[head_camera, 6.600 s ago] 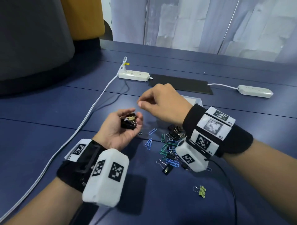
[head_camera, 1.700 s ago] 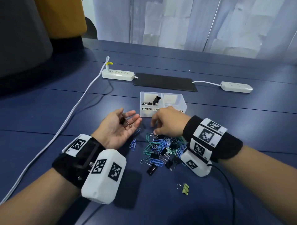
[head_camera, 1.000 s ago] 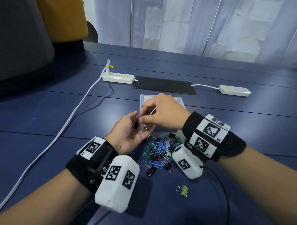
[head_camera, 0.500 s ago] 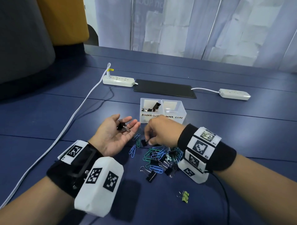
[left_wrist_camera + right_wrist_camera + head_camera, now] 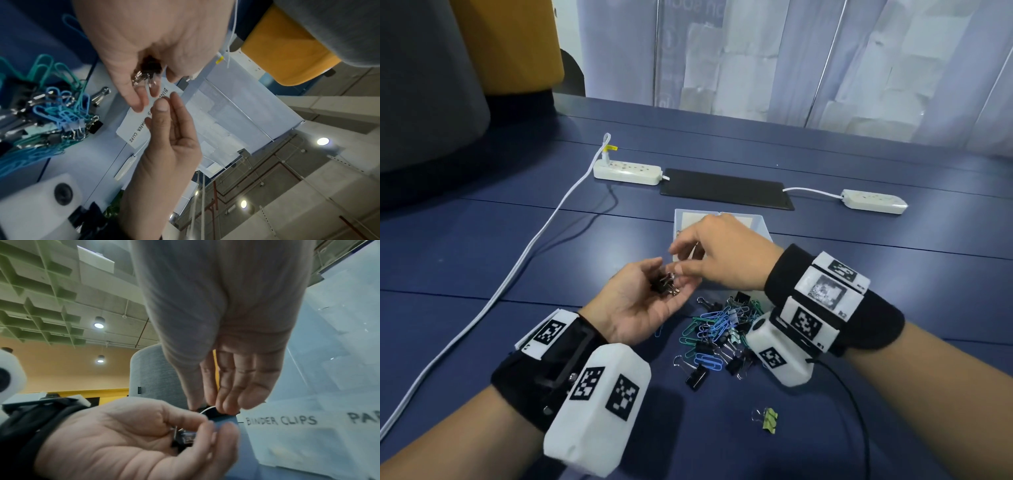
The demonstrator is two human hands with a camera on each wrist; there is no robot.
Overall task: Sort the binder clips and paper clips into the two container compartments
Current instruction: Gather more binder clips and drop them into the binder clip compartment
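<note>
My left hand (image 5: 673,274) is palm up above the table, its fingers curled round a few black binder clips (image 5: 665,286). In the left wrist view the binder clips (image 5: 147,71) lie against the fingers (image 5: 137,104). My right hand (image 5: 678,258) hovers just over them, fingertips by the left fingertips, and I see nothing pinched in it. A mixed pile of paper clips and binder clips (image 5: 719,329) lies on the table under my right wrist. The clear two-compartment container (image 5: 681,219), labelled BINDER CLIPS and PAPER CLIPS (image 5: 281,420), stands behind my right hand, mostly hidden.
A green binder clip (image 5: 768,419) lies alone near the front and a black one (image 5: 697,377) at the pile's near edge. Two white power strips (image 5: 626,170) (image 5: 873,201), a black mat (image 5: 726,192) and a white cable (image 5: 534,250) lie beyond. A grey and orange chair stands far left.
My right hand has risen from the clip pile to my left hand's fingertips, covering the container. My left hand has lifted slightly toward it, still cupping binder clips.
</note>
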